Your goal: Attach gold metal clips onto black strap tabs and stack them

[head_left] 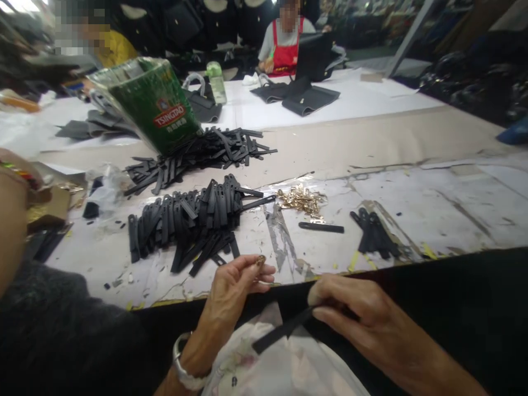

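Just past the table's near edge, my left hand pinches a small gold metal piece between thumb and finger. My right hand, at the lower right, grips one end of a black strap; its free end slants down to the left above my lap. Beyond the hands lies a heap of small gold metal pieces. A single black strap rests in front of that heap. Further right, several straps lie in a small fanned stack. A large row of black straps spreads out at left.
Behind the row is another strap pile, with a green Tsingtao box tilted over it. A clear plastic bag and an open carton are at left. A co-worker in a red apron sits across the table; another person's arm is at left.
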Action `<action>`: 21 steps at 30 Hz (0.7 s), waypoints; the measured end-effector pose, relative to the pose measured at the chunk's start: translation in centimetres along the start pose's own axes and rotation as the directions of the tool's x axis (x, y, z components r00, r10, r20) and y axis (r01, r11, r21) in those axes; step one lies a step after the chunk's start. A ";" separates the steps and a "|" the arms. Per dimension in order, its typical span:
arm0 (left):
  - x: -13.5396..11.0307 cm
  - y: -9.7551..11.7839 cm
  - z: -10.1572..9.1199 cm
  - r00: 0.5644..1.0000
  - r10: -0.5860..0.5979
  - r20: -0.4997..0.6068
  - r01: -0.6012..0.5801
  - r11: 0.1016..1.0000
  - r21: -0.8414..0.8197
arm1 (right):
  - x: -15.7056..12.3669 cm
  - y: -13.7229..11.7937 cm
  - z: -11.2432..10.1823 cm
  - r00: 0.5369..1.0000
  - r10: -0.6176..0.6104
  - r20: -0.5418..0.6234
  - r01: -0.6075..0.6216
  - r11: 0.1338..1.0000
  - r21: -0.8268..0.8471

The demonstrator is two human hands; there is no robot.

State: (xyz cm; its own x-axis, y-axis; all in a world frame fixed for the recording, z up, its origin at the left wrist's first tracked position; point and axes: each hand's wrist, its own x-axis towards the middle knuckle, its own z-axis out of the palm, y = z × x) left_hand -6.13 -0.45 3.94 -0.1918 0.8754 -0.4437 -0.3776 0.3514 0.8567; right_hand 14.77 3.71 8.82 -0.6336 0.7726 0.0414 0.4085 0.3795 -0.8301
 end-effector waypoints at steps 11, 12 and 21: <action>-1.7 -2.5 4.9 0.938 -0.166 0.304 0.126 0.981 0.146 | -2.3 3.1 3.4 0.914 0.191 -0.358 -0.148 0.978 0.144; -1.6 -2.6 5.1 0.938 -0.158 0.308 0.115 0.981 0.154 | -2.4 3.4 3.5 0.909 0.194 -0.369 -0.153 0.979 0.139; -1.8 -3.7 5.4 0.948 -0.070 0.312 -0.022 0.959 0.282 | -2.6 4.3 4.6 0.888 0.152 -0.434 -0.161 0.987 0.016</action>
State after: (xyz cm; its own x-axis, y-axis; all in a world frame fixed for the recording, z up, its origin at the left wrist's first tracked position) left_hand 0.52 -1.51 3.00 0.1268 0.9085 -0.3982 -0.1030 0.4113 0.9057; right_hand 15.13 0.98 2.55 -0.2158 0.9646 0.1517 0.4948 0.2419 -0.8346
